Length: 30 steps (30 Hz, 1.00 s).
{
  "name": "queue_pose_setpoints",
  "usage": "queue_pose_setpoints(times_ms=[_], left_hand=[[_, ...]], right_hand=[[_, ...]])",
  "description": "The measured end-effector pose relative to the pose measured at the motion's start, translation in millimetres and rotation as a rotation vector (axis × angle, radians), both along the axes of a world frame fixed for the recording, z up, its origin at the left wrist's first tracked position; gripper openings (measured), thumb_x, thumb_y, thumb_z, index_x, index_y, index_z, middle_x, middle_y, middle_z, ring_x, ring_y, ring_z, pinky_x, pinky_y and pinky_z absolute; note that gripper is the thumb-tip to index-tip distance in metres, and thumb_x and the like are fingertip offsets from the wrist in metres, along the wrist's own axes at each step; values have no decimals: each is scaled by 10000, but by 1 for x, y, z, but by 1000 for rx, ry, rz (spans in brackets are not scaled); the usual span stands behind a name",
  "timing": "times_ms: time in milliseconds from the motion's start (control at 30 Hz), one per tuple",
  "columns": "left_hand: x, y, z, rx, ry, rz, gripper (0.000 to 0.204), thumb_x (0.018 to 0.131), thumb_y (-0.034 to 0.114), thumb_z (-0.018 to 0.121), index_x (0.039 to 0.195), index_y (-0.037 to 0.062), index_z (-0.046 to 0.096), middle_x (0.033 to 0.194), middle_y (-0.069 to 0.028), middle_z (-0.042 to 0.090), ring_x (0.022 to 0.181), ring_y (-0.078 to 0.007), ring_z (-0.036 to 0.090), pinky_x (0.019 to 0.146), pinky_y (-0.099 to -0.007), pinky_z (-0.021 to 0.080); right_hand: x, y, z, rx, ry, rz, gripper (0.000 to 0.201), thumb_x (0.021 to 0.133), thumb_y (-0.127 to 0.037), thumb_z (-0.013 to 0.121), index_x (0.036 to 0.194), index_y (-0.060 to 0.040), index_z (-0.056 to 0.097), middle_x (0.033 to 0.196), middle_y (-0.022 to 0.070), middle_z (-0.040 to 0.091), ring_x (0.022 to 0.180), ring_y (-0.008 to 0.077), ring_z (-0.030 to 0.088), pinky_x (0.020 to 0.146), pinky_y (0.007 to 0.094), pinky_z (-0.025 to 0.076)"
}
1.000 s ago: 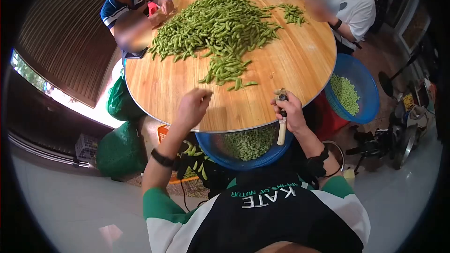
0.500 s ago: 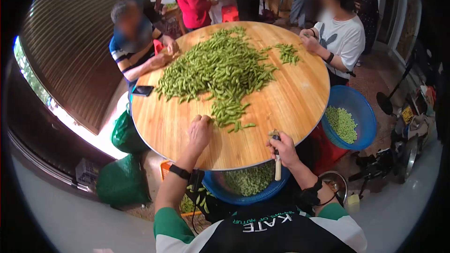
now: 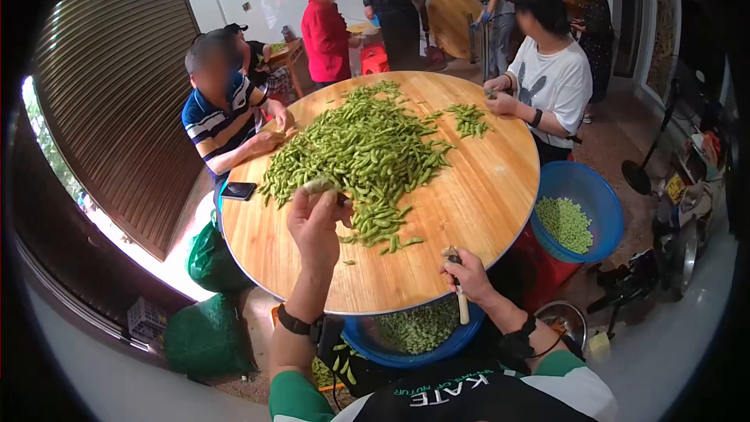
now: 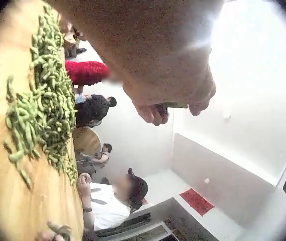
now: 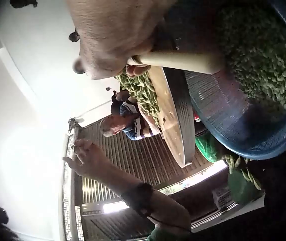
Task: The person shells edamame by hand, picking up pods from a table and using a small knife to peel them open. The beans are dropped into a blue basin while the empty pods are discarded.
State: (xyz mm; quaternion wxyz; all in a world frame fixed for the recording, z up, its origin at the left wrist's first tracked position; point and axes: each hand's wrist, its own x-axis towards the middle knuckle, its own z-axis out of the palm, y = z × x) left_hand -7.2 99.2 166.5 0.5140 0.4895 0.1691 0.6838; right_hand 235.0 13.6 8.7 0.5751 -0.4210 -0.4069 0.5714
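Observation:
My left hand (image 3: 312, 230) is raised in front of the heap of green bean pods (image 3: 359, 148), its fingers curled. A green pod (image 4: 177, 105) shows between its fingertips in the left wrist view, mostly hidden by the hand. Near the table's front edge, my right hand (image 3: 469, 272) grips a tool with a pale handle (image 5: 188, 61). The handle points down toward me, and the fingers hide much of the tool's dark upper part. Something greenish (image 3: 451, 252) sits at that hand's thumb side. A few loose pods (image 3: 391, 245) lie between the hands and the heap.
Below the round wooden table's (image 3: 476, 203) front edge stands a blue basin (image 3: 375, 352) of shelled beans. Another blue basin (image 3: 605, 187) stands at the right. Two people sit across at the table, near a phone (image 3: 238, 191). Green sacks (image 3: 205, 336) lie at the left.
The head view has tilted up, showing more of the room. My left hand went forward to the pods, then rose with a green pod. The right hand keeps its hold on the pale-handled tool.

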Motion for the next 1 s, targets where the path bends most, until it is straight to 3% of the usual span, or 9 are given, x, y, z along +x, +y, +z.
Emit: queue_pose_setpoints(times_ms=[167, 333, 433, 533, 633, 733, 933, 967, 1000], left_hand=[[24, 0, 17, 124, 188, 62, 215, 881, -27, 530, 1093, 2, 515, 907, -109, 633, 701, -183, 630, 543, -247, 475], [90, -58, 54, 262, 209, -89, 297, 866, -81, 531, 1146, -9, 459, 1020, -157, 654, 764, -176, 648, 600, -229, 484], [115, -72, 45, 346, 289, -222, 308, 882, -79, 529, 1174, -13, 457, 1070, -160, 640, 827, -173, 648, 641, -228, 496], [129, -74, 28, 531, 386, -124, 231, 849, -27, 631, 1061, -55, 542, 936, -109, 639, 700, -108, 594, 624, -228, 479], [137, -81, 37, 654, 458, -44, 209, 859, -7, 625, 1058, -46, 575, 805, -75, 617, 659, -93, 570, 588, -218, 459], [137, -84, 43, 461, 458, -163, 225, 912, -39, 533, 1135, -65, 525, 979, -84, 620, 802, -111, 599, 706, -232, 499], [124, -57, 49, 254, 244, 111, 194, 952, 49, 494, 1119, -30, 555, 831, -44, 615, 599, -63, 539, 510, -179, 398], [121, -49, 49, 221, 191, 127, 202, 950, 49, 495, 1130, -29, 547, 815, -46, 610, 598, -62, 541, 506, -179, 396], [114, -41, 48, 212, 194, 101, 220, 951, 37, 487, 1155, -37, 526, 875, -57, 630, 691, -70, 563, 588, -187, 444]], right_hand=[[-1, -1, 0, 18, -65, -5, 225, 876, -95, 522, 1064, 22, 483, 708, 80, 568, 458, 98, 480, 413, 232, 386], [-2, -4, -1, 13, -166, -15, 176, 876, -117, 517, 994, 9, 480, 620, 40, 515, 444, 94, 464, 403, 241, 361], [-3, -4, 10, -14, -102, -11, 155, 879, -144, 523, 930, -1, 491, 591, 37, 491, 435, 93, 443, 408, 245, 358], [-7, 1, 7, 242, -293, -148, 147, 882, -145, 524, 922, -6, 498, 590, 38, 488, 441, 96, 446, 411, 248, 362], [-5, -3, 12, 156, -213, -91, 142, 883, -145, 528, 919, -11, 499, 588, 35, 485, 435, 103, 440, 413, 252, 362], [-3, -10, 11, 79, -172, -27, 125, 884, -131, 528, 897, -10, 499, 575, 30, 475, 426, 105, 437, 412, 251, 357], [-1, -1, -2, 33, -129, -6, 127, 877, -112, 529, 915, 6, 500, 587, 32, 485, 433, 96, 449, 409, 242, 357], [2, 1, -8, 7, -131, 46, 238, 911, -94, 503, 1117, 10, 444, 736, 81, 555, 471, 76, 448, 418, 213, 374], [1, 1, -7, 6, -128, 44, 238, 911, -94, 503, 1117, 10, 444, 736, 81, 555, 471, 76, 448, 418, 213, 374]])
